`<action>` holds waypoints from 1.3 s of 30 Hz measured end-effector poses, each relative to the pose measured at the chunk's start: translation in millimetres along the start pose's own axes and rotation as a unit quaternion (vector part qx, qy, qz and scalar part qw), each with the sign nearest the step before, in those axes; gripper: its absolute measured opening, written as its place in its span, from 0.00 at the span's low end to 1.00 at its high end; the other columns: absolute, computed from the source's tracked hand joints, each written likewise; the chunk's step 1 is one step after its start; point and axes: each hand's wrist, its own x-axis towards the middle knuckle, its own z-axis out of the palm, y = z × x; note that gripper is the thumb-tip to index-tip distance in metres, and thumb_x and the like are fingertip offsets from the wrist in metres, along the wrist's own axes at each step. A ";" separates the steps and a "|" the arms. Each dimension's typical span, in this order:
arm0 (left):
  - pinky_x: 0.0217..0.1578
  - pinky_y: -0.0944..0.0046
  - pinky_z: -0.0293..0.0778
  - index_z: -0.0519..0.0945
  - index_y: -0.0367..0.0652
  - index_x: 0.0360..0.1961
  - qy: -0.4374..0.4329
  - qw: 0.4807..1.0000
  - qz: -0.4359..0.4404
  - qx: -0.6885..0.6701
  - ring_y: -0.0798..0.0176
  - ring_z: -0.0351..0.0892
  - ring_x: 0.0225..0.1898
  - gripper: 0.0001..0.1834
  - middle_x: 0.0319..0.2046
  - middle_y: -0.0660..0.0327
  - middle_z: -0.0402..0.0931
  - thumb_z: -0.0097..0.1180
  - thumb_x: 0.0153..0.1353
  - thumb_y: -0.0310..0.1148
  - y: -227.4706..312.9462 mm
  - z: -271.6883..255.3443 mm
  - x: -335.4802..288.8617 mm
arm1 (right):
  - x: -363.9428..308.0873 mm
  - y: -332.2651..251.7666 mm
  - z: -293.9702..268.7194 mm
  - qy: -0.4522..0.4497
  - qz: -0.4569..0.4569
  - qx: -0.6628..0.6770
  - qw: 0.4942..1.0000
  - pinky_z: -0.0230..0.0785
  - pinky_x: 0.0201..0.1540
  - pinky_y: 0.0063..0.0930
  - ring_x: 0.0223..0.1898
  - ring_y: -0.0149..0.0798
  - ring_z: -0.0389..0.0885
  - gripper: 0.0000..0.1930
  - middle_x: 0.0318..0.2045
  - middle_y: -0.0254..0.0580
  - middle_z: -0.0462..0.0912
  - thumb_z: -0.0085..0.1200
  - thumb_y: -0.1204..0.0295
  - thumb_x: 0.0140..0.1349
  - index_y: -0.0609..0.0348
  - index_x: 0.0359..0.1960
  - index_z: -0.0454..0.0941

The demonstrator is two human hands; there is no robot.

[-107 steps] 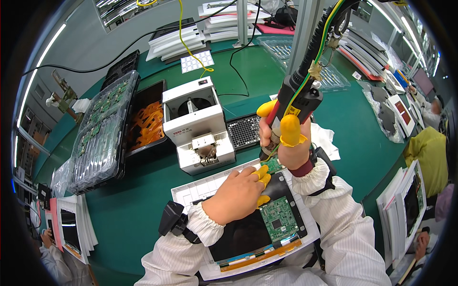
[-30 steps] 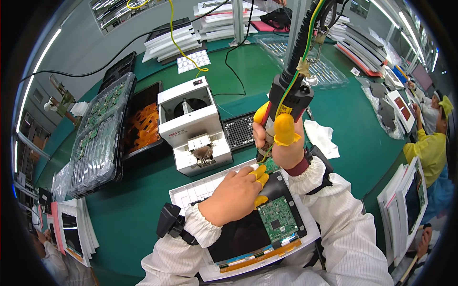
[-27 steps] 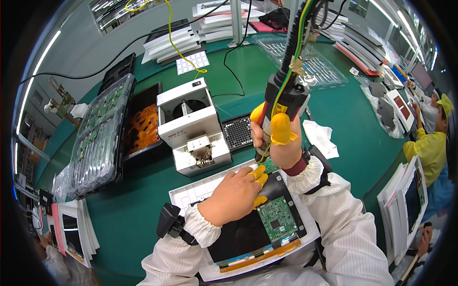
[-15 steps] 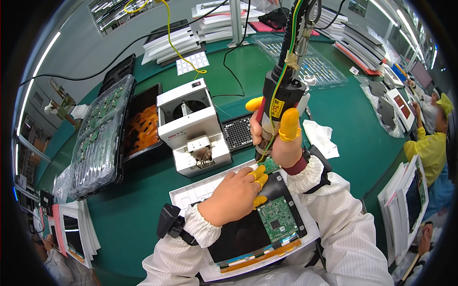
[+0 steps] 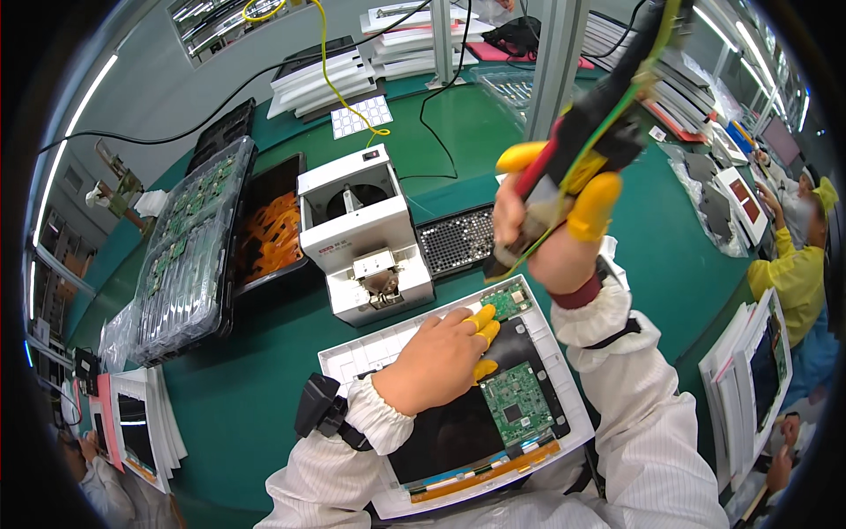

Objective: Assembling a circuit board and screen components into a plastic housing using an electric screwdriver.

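Observation:
My right hand (image 5: 564,238), with yellow finger cots, grips an electric screwdriver (image 5: 573,159), slightly blurred and tilted up to the right. Its lower end hangs above the far edge of a white-framed display panel (image 5: 339,360), apart from it. My left hand (image 5: 432,361) lies over the panel, its cot-covered fingertips stretched onto the black back beside a small green circuit board (image 5: 507,301) at the far edge. A larger green circuit board (image 5: 514,404) sits on the panel's right part. An orange strip (image 5: 485,473) runs along the near edge.
Beyond the panel stand a white screw feeder (image 5: 361,238) and a black perforated tray (image 5: 454,240). To the left are a black bin of orange flex cables (image 5: 271,231) and clear trays of circuit boards (image 5: 189,247). A metal post (image 5: 555,70) rises behind the screwdriver. Co-workers sit at right.
My right hand has lifted the screwdriver off the small board and moved it up and right, tilting it. The left hand stays on the panel.

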 end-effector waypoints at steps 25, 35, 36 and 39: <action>0.50 0.53 0.67 0.79 0.31 0.35 -0.035 0.999 -0.019 0.015 0.48 0.68 0.53 0.17 0.44 0.48 0.74 0.56 0.56 0.39 -1.1 1.5 -0.5 | 63.8 80.4 -21.1 0.060 -0.060 -0.206 0.975 0.65 0.22 0.18 0.18 0.27 0.72 0.22 0.20 0.37 0.73 0.48 0.55 0.65 0.68 0.39 0.72; 0.49 0.52 0.67 0.79 0.31 0.34 -0.036 0.999 -0.016 0.019 0.48 0.69 0.51 0.17 0.42 0.48 0.74 0.56 0.56 0.38 -0.8 -1.9 -0.1 | 65.0 86.8 -23.6 0.053 -0.055 -0.200 0.977 0.66 0.22 0.17 0.18 0.27 0.72 0.21 0.20 0.37 0.73 0.50 0.55 0.64 0.67 0.38 0.72; 0.49 0.52 0.67 0.79 0.31 0.34 -0.031 0.999 -0.014 0.019 0.48 0.69 0.51 0.17 0.42 0.48 0.75 0.56 0.56 0.38 -1.6 -0.2 0.1 | 64.5 88.2 -24.4 0.052 -0.055 -0.197 0.977 0.66 0.22 0.17 0.18 0.27 0.72 0.21 0.20 0.37 0.73 0.50 0.56 0.64 0.66 0.38 0.72; 0.49 0.52 0.67 0.79 0.31 0.33 -0.044 0.999 -0.022 0.006 0.48 0.69 0.51 0.17 0.41 0.48 0.75 0.56 0.56 0.39 -0.9 -0.9 1.2 | 62.8 89.2 -24.7 0.049 -0.055 -0.206 0.976 0.66 0.22 0.17 0.18 0.27 0.71 0.21 0.20 0.37 0.73 0.50 0.55 0.64 0.66 0.38 0.71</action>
